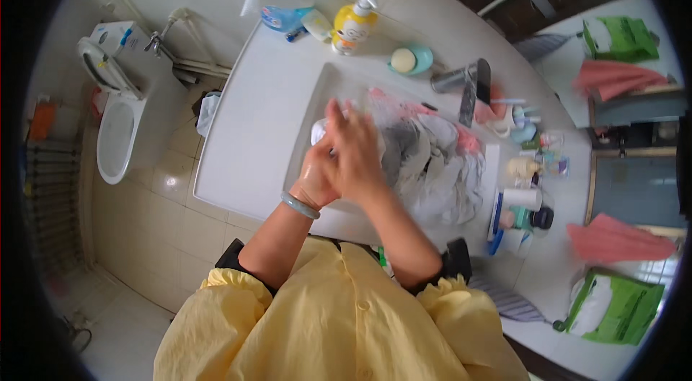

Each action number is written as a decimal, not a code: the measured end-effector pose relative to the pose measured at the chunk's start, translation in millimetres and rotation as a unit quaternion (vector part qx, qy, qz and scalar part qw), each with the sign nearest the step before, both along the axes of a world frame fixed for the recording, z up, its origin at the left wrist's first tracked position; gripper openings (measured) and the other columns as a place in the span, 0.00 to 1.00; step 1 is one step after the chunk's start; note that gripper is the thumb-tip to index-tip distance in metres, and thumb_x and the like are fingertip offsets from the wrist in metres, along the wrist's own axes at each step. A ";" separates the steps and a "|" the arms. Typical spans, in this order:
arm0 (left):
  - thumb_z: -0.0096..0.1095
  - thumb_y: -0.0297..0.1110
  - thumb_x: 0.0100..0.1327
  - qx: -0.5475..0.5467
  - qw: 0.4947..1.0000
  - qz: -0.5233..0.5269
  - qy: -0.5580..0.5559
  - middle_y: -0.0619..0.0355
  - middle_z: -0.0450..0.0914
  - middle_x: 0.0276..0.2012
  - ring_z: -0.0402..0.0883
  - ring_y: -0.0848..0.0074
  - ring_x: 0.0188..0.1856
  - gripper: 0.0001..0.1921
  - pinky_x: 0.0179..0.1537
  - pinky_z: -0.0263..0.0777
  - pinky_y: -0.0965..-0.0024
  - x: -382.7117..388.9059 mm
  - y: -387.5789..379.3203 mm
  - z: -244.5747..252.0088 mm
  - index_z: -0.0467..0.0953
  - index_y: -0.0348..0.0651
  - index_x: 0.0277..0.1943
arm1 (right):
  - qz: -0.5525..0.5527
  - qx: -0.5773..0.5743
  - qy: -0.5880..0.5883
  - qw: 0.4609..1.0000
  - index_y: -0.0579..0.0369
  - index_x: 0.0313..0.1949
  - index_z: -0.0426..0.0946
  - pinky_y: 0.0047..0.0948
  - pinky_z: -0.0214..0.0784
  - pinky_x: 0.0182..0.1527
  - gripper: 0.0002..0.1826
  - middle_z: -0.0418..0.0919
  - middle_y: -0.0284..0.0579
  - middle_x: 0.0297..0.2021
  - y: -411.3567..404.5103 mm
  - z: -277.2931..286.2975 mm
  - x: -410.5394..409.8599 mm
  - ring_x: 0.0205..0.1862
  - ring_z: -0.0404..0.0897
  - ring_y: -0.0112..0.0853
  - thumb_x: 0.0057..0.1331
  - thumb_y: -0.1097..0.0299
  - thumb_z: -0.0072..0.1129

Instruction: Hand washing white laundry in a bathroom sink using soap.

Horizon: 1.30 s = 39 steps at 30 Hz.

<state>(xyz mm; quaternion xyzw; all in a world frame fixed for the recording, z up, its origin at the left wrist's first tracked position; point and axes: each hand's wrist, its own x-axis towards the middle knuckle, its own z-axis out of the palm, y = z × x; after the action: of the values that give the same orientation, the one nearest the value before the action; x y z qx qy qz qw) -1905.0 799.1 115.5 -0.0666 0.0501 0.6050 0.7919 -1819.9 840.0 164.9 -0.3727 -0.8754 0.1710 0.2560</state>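
Observation:
My left hand (319, 178), wet and with a pale jade-like bangle at the wrist, is pressed against my right hand (356, 159) over a white washbasin (313, 100). A bunched white cloth (319, 132) shows on both sides of the joined hands and appears gripped between them. Motion blurs the fingers, and most of this cloth is hidden. Wet grey fabric (399, 143) lies in the basin to the right of my hands. Around it are soaked white garments (440, 186) and pink fabric (386, 100), partly under suds.
A dark faucet (476, 92) rises at the basin's far right. Behind the basin stand a yellow pump bottle (354, 27) and a soap dish (421, 59) with soap. Toiletries (521, 167) crowd the right counter. A toilet (116, 132) is on the left.

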 end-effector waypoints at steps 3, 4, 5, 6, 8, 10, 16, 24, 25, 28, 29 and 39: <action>0.42 0.55 0.70 -0.026 0.998 -0.055 0.033 0.53 0.72 0.59 0.71 0.60 0.60 0.28 0.62 0.63 0.54 6.6 5.8 30.5 0.66 0.41 0.62 | -0.101 -0.145 -0.089 0.980 0.65 0.68 0.52 0.57 0.39 0.68 0.42 0.55 0.60 0.68 49.6 -10.2 27.2 0.70 0.51 0.55 0.68 0.42 0.44; 0.42 0.55 0.70 0.002 0.997 -0.067 0.026 0.53 0.72 0.60 0.70 0.60 0.61 0.29 0.62 0.63 0.54 3.8 7.3 32.3 0.66 0.41 0.62 | -0.126 -0.156 -0.067 0.977 0.66 0.69 0.47 0.56 0.39 0.69 0.46 0.52 0.62 0.68 48.6 -17.9 38.5 0.71 0.49 0.55 0.66 0.40 0.44; 0.42 0.55 0.70 0.030 0.996 -0.079 0.020 0.53 0.71 0.61 0.69 0.60 0.62 0.29 0.62 0.63 0.54 2.9 9.0 35.7 0.65 0.41 0.63 | -0.132 -0.153 -0.065 0.977 0.66 0.69 0.47 0.56 0.39 0.69 0.46 0.52 0.62 0.68 33.7 -29.3 45.0 0.71 0.49 0.55 0.66 0.40 0.44; 0.41 0.54 0.71 0.022 0.996 -0.080 0.028 0.54 0.71 0.60 0.68 0.61 0.62 0.27 0.62 0.63 0.56 5.9 12.2 42.8 0.66 0.42 0.62 | -0.129 -0.052 -0.006 0.990 0.67 0.68 0.48 0.58 0.38 0.68 0.46 0.53 0.63 0.68 9.7 -42.2 47.4 0.71 0.49 0.55 0.66 0.39 0.45; 0.41 0.54 0.71 -0.060 0.995 -0.064 0.041 0.56 0.71 0.59 0.69 0.62 0.62 0.26 0.62 0.64 0.57 14.1 13.7 44.6 0.67 0.42 0.61 | -0.113 -0.012 0.090 0.989 0.64 0.67 0.53 0.65 0.34 0.66 0.45 0.54 0.63 0.67 -45.2 -28.7 31.8 0.71 0.49 0.53 0.63 0.39 0.49; 0.40 0.53 0.72 -0.150 0.985 -0.060 0.057 0.57 0.72 0.58 0.69 0.62 0.61 0.26 0.61 0.64 0.59 22.0 4.7 46.6 0.67 0.43 0.61 | -0.106 0.022 0.040 0.993 0.61 0.67 0.54 0.68 0.33 0.65 0.44 0.56 0.62 0.66 -37.4 -7.2 27.6 0.70 0.51 0.52 0.62 0.41 0.51; 0.51 0.50 0.69 0.107 0.913 -0.133 0.369 0.54 0.73 0.54 0.74 0.70 0.55 0.26 0.55 0.71 0.64 15.5 7.8 44.0 0.66 0.38 0.60 | -0.078 -0.438 0.079 0.892 0.59 0.59 0.68 0.40 0.58 0.61 0.40 0.74 0.51 0.54 48.3 15.3 73.8 0.59 0.71 0.39 0.61 0.37 0.54; 0.65 0.49 0.61 0.131 0.826 -0.285 0.468 0.53 0.78 0.47 0.78 0.69 0.44 0.29 0.46 0.73 0.67 -17.3 19.1 31.2 0.70 0.34 0.55 | -0.008 -0.534 0.109 0.838 0.64 0.52 0.73 0.29 0.69 0.50 0.20 0.81 0.42 0.42 19.3 13.6 145.8 0.43 0.78 0.28 0.61 0.71 0.64; 0.68 0.47 0.59 0.231 0.740 -0.213 0.595 0.53 0.79 0.43 0.79 0.68 0.41 0.28 0.43 0.73 0.66 -25.6 14.9 26.2 0.72 0.33 0.53 | -0.006 -0.535 0.110 0.838 0.64 0.52 0.73 0.29 0.69 0.50 0.20 0.81 0.42 0.42 18.2 16.7 148.8 0.43 0.78 0.28 0.61 0.71 0.64; 0.72 0.43 0.53 0.325 0.554 -0.193 0.741 0.51 0.81 0.35 0.80 0.67 0.35 0.25 0.39 0.73 0.65 -42.2 9.9 15.4 0.75 0.31 0.48 | -0.106 -0.550 0.383 0.734 0.63 0.47 0.76 0.32 0.71 0.48 0.15 0.81 0.43 0.39 17.1 25.3 158.9 0.39 0.80 0.32 0.62 0.71 0.62; 0.73 0.40 0.51 0.324 0.479 -0.250 0.776 0.50 0.81 0.31 0.79 0.67 0.33 0.23 0.37 0.73 0.65 -46.1 9.0 10.9 0.77 0.31 0.44 | -0.114 -0.537 0.443 0.709 0.62 0.48 0.76 0.33 0.70 0.49 0.15 0.81 0.44 0.40 18.7 26.7 163.7 0.41 0.80 0.33 0.63 0.70 0.61; 0.59 0.44 0.65 0.115 0.797 -0.159 0.571 0.52 0.74 0.56 0.76 0.69 0.53 0.23 0.54 0.69 0.65 -60.0 5.6 9.2 0.75 0.34 0.55 | -0.194 -0.438 0.637 0.604 0.64 0.42 0.76 0.35 0.71 0.48 0.15 0.79 0.49 0.43 5.5 35.8 163.7 0.42 0.79 0.34 0.66 0.62 0.59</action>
<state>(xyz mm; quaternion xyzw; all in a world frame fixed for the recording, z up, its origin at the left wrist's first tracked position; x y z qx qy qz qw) -1965.0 804.7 124.7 0.3912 0.4334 0.4002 0.7064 -1656.2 845.6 200.7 -0.3985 -0.2182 0.6743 0.5822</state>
